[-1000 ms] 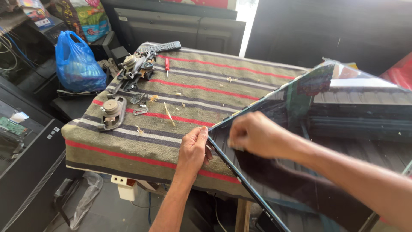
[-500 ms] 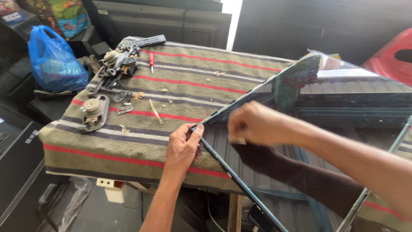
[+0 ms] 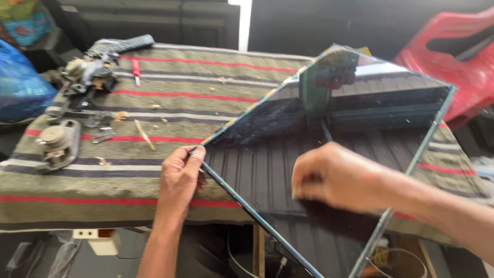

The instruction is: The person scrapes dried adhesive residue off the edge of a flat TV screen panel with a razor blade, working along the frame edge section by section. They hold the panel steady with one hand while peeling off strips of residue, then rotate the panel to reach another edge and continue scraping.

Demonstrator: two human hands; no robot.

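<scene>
Striped cloth — left hand on glass panel corner

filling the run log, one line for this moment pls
left hand: fingers pinch glass pane corner | right hand: fist on pane, blurred | pane on striped cloth

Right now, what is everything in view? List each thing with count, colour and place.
glass panel: one, dark and reflective, lying over the right of the table, one corner past the near edge
striped cloth: one, olive with red and dark stripes, covering the table
metal parts: several, grey, far left of cloth
round motor part: one, grey, left edge
red-handled tool: one, far left
plastic bag: one, blue, left of table
plastic chair: one, red, upper right
left hand: gripping the panel's near left corner
right hand: closed, over the panel
</scene>
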